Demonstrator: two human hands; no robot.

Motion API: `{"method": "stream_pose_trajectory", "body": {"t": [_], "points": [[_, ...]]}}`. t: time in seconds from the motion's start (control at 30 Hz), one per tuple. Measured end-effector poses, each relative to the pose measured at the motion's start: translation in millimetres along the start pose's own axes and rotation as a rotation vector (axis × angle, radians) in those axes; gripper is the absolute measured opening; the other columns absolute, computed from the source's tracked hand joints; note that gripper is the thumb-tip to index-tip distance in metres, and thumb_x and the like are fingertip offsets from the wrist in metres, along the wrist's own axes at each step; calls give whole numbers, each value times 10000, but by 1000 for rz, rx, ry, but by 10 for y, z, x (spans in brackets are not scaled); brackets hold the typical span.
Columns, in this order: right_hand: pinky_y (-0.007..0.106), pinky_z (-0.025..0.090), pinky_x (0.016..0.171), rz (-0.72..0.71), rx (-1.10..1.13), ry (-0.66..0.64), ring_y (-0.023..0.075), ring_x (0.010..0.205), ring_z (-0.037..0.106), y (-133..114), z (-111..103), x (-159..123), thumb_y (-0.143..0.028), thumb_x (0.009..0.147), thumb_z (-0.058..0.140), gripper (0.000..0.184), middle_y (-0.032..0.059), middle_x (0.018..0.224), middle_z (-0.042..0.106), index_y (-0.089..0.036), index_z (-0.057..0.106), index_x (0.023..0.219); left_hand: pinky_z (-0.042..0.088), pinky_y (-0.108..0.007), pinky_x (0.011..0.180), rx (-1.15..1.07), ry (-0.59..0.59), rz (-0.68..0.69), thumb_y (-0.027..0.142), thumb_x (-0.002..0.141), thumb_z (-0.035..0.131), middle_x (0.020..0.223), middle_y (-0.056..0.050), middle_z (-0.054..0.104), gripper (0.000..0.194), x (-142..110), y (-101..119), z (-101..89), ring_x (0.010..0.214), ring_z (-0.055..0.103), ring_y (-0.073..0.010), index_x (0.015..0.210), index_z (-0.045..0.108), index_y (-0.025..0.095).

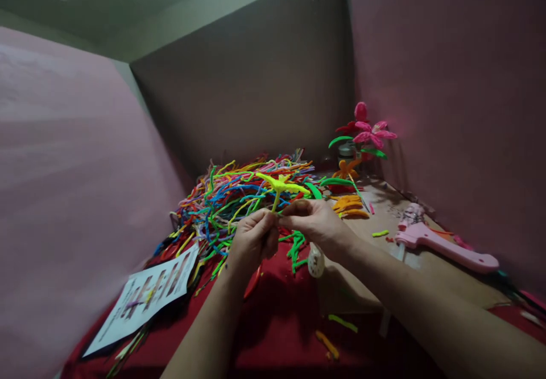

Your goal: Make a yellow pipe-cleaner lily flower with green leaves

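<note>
A yellow pipe-cleaner flower (281, 184) with spread petals stands upright on a thin stem, above where my two hands meet. My left hand (256, 234) is closed, thumb and fingers pinching the stem low down. From the other side, my right hand (315, 222) pinches at the same lower part of the stem, its fingertips close to the left thumb. Fingers hide the stem's bottom end. Just below my right hand is a pale rounded object (315, 260) with dark spots; its kind is unclear. Green pipe cleaners (296, 248) lie beneath the hands.
Behind my hands rises a big heap of coloured pipe cleaners (230, 197). A printed sheet (145, 296) lies left on the red cloth (273, 339). Right, a pink glue gun (447, 247) rests on a brown board (430, 288), near orange petals (350, 205) and pink flowers (375, 134).
</note>
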State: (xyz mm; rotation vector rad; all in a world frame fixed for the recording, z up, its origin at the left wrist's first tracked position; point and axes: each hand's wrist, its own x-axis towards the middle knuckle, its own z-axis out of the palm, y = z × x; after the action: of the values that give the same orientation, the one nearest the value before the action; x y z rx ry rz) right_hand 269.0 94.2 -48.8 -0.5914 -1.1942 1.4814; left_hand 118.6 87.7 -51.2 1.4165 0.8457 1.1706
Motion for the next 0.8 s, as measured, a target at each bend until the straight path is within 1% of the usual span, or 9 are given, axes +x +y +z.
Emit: {"method": "stream_pose_trajectory", "body": {"t": [0.07, 0.1, 0.23, 0.33, 0.47, 0.57, 0.63, 0.73, 0.8], "points": [[229, 383, 579, -55, -24, 12, 85, 557, 480, 10, 7, 15, -214, 535, 729, 134, -19, 570, 575, -125, 644, 587, 249, -158, 300, -78, -12, -19, 356, 850, 482, 374, 86, 383, 260, 14, -51, 19, 264, 244, -36, 668, 489, 172], [237, 378, 583, -63, -40, 11, 91, 562, 480, 15, 6, 20, -224, 554, 712, 120, -15, 572, 576, -128, 645, 576, 248, -153, 291, -113, -14, -29, 350, 852, 480, 376, 89, 384, 253, 18, -72, 24, 256, 228, -30, 674, 494, 171], [243, 336, 532, -15, -101, 2, 88, 514, 425, 17, -28, 32, -278, 619, 660, 157, -25, 519, 514, -124, 664, 589, 248, -136, 265, -199, -20, -54, 344, 855, 477, 388, 93, 384, 239, 18, -113, 17, 249, 196, -18, 705, 517, 163], [248, 345, 546, 8, -154, 13, 93, 526, 429, 9, -49, 40, -307, 610, 674, 186, -27, 528, 511, -122, 671, 629, 256, -135, 251, -202, -31, -48, 337, 843, 496, 405, 91, 388, 221, 8, -111, 12, 253, 193, -14, 717, 523, 157], [255, 367, 611, -24, -195, 15, 98, 576, 464, 17, -37, 49, -306, 613, 676, 178, -18, 594, 554, -133, 638, 602, 265, -138, 250, -152, 1, -22, 331, 837, 505, 402, 95, 383, 208, -17, -105, 34, 252, 218, -20, 711, 509, 164], [251, 345, 565, -23, -217, 24, 85, 525, 418, 22, -10, 40, -315, 628, 667, 186, -41, 531, 496, -141, 611, 590, 279, -145, 255, -80, 48, -13, 353, 835, 504, 392, 95, 379, 233, -45, -99, 54, 255, 250, -29, 700, 501, 164], [254, 338, 552, -28, -259, 48, 84, 508, 400, 19, 11, 30, -312, 618, 668, 195, -45, 501, 479, -141, 595, 558, 276, -145, 256, -64, 54, -24, 366, 827, 511, 391, 95, 385, 248, -66, -87, 60, 252, 255, -28, 686, 489, 164], [255, 343, 561, -48, -310, 79, 92, 529, 420, 19, 60, 19, -271, 585, 676, 175, -31, 514, 509, -138, 583, 521, 265, -141, 253, -111, 26, -66, 392, 815, 521, 380, 102, 379, 252, -96, -63, 54, 243, 239, -24, 704, 490, 168], [239, 309, 513, -40, -294, 116, 76, 494, 378, 29, 116, 6, -254, 586, 666, 166, -44, 495, 480, -142, 566, 514, 269, -139, 255, -156, 16, -80, 402, 810, 525, 382, 104, 384, 251, -118, -48, 44, 243, 235, -22, 718, 495, 170]]}}
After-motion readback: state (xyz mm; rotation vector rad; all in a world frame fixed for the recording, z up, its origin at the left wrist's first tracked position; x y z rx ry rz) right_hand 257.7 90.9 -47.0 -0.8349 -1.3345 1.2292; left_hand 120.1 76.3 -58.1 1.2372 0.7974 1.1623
